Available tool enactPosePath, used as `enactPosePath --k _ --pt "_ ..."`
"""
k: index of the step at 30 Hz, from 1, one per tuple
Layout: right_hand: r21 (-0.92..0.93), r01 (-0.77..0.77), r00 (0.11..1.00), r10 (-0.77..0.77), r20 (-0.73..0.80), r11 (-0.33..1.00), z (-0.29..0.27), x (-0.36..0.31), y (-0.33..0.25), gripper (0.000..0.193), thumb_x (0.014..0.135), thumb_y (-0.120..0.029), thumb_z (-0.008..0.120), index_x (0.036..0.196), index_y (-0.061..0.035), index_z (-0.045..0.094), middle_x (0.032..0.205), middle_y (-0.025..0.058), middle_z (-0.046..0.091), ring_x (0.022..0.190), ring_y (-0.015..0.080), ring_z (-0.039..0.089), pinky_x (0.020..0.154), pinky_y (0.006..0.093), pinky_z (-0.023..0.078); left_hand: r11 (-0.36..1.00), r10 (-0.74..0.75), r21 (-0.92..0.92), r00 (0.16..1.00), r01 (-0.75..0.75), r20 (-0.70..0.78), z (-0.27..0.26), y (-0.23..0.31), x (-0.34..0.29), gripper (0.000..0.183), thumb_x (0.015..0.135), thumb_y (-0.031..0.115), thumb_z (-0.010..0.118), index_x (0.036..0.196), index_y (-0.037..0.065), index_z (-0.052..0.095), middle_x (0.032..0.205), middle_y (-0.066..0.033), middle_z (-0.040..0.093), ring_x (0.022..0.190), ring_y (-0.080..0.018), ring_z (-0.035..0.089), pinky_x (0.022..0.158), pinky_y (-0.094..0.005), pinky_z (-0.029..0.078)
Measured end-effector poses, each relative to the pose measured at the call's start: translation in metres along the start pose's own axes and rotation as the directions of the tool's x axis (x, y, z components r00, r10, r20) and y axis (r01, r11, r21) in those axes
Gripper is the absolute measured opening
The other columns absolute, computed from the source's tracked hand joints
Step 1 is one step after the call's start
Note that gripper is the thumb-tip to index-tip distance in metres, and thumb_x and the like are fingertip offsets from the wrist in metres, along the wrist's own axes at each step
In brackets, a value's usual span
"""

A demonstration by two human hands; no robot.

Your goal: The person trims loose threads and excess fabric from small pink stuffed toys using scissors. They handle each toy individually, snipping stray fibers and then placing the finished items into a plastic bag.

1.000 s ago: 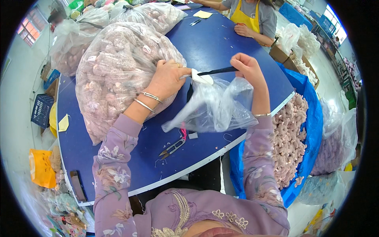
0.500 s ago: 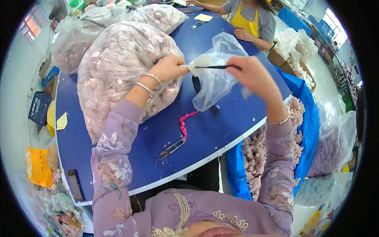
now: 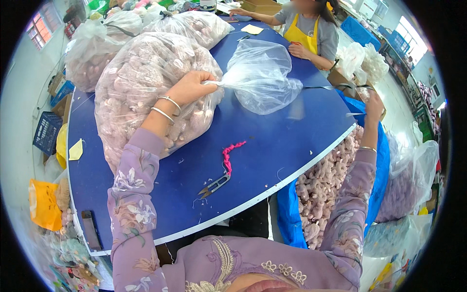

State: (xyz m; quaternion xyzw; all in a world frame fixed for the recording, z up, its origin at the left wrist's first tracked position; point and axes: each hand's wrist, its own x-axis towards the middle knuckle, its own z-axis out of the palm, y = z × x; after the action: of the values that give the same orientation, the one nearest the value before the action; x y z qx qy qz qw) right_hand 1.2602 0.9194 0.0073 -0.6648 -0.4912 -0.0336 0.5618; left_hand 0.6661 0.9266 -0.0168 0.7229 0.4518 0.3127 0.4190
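Note:
A large clear plastic bag [image 3: 146, 87], full of pale pink plush pieces, stands on the blue table. My left hand [image 3: 194, 88] is closed round its gathered neck. Beyond that grip, the loose bag mouth [image 3: 262, 78] fans out to the right. My right hand [image 3: 373, 108] is out past the table's right edge, closed on a thin black strip [image 3: 318, 87] that stretches back toward the bag mouth. Whether the strip goes round the neck is hidden. Thread snips [image 3: 215, 186] with a knotted pink cord [image 3: 227, 158] lie on the table in front of the bag.
More filled plastic bags [image 3: 194, 27] sit behind the large one. A blue sack [image 3: 291, 214] of pink plush pieces stands against the table's right edge, below my right arm. Across the table, a person in a yellow apron [image 3: 301, 36] works. A dark block [image 3: 91, 228] lies at the near left corner.
My right hand has swung from beside my left hand out to the right, drawing the black strip along. The bag mouth has spread rightward. My left hand has shifted slightly left, still gripping the neck.

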Motion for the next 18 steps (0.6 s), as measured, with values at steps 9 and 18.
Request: enactPosePath --k 9,18 --pt "0.202 -0.165 0.839 0.030 0.543 0.965 0.042 -0.104 -0.016 0.034 0.093 -0.013 0.047 0.125 -0.0053 0.056 0.069 -0.0002 0.060 0.050 0.0041 0.043 0.044 0.0201 0.034 0.883 0.221 0.418 0.975 -0.213 0.032 0.004 0.063 -0.034 0.035 0.087 0.023 0.064 0.115 0.002 0.065 0.109 -0.0080 0.068 0.103 -0.0130 0.060 0.087 -0.0284 0.048" --pt "0.169 -0.059 0.793 -0.057 0.607 0.984 0.066 -0.224 -0.021 0.021 0.088 -0.001 0.046 0.097 -0.0007 0.065 0.075 0.0065 0.064 0.069 0.0147 0.060 0.065 0.0266 0.047 0.885 -0.015 0.290 0.643 0.365 -0.765 -0.258 -0.044 -0.129 0.027 0.094 0.024 0.053 0.101 0.002 0.067 0.094 -0.0088 0.069 0.085 -0.0217 0.064 0.078 -0.0306 0.049"
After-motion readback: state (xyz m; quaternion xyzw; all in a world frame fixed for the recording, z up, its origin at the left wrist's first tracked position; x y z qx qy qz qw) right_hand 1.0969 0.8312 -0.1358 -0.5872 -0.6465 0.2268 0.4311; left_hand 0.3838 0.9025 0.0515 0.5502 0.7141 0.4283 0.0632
